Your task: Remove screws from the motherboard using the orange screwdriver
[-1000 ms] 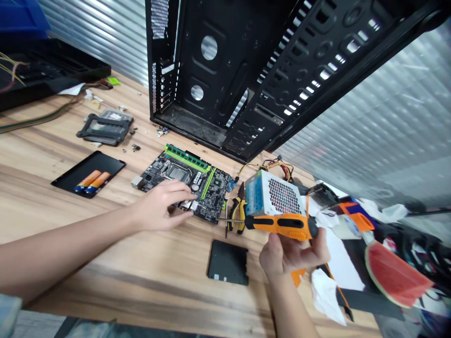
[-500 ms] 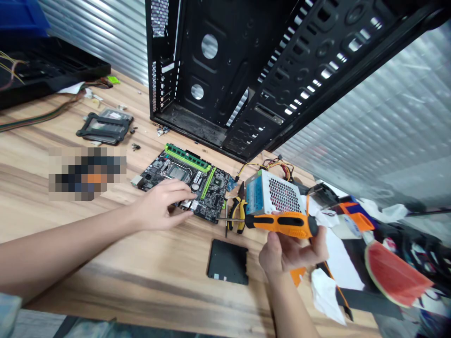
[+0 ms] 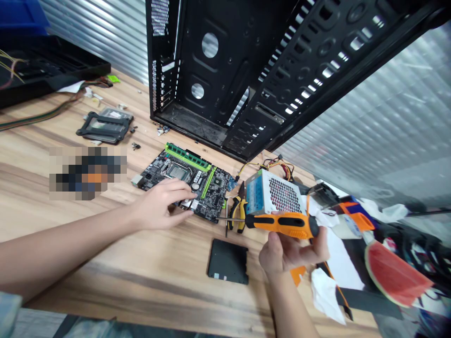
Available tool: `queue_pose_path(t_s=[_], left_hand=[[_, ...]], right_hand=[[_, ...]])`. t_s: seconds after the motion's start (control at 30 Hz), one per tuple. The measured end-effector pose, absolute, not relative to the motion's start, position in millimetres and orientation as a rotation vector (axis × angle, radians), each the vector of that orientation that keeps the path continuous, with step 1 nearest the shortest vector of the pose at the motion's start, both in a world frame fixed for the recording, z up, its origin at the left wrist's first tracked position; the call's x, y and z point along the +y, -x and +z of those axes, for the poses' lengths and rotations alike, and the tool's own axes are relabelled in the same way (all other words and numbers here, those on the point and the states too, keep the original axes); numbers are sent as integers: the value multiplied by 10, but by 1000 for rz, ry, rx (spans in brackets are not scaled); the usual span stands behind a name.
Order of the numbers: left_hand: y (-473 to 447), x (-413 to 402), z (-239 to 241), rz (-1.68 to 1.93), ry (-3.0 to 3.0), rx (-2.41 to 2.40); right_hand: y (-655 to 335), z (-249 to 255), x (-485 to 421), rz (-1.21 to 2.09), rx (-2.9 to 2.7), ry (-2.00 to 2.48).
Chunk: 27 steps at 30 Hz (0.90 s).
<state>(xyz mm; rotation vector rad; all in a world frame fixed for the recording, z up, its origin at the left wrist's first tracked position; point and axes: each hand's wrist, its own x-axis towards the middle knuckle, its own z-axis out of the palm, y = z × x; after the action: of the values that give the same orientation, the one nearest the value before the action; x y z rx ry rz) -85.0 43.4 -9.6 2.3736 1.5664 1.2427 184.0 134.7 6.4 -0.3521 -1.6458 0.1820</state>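
Note:
My left hand (image 3: 158,205) lies across the front corner of a green-slotted motherboard (image 3: 207,188), fingers on top and thumb at its edge. A green RAM stick (image 3: 186,158) sits in the board's slot beyond my fingers. My right hand (image 3: 292,251) is shut around an orange-and-black screwdriver (image 3: 282,225), whose thin shaft points left, its tip close to the board's front edge. Below the shaft lie yellow-handled pliers (image 3: 237,214). A silver computer power supply (image 3: 271,195) stands just behind the screwdriver.
A black PC case (image 3: 207,80) stands on the wooden table (image 3: 105,263) behind the board. A black 2.5-inch drive (image 3: 228,261) lies in front. A black bracket (image 3: 104,126) and small screws sit left; a pixelated patch (image 3: 88,173) hides something. Tissue (image 3: 326,295) and clutter crowd the right.
Both hands and the screwdriver hold nearly still, and the view shifts only slightly. A pixelated patch now covers the black plate with orange batteries seen in the oldest frame.

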Motion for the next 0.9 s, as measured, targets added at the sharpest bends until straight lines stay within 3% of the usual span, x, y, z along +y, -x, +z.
queue_pose_path(t_s=[0.57, 0.9], left_hand=[[847, 441, -107, 1265, -2385, 1547], [845, 448, -115, 1283, -2399, 1549]], right_hand=[[-1811, 75, 1327, 285, -1614, 338], [-1893, -20, 1384, 144, -1606, 383]])
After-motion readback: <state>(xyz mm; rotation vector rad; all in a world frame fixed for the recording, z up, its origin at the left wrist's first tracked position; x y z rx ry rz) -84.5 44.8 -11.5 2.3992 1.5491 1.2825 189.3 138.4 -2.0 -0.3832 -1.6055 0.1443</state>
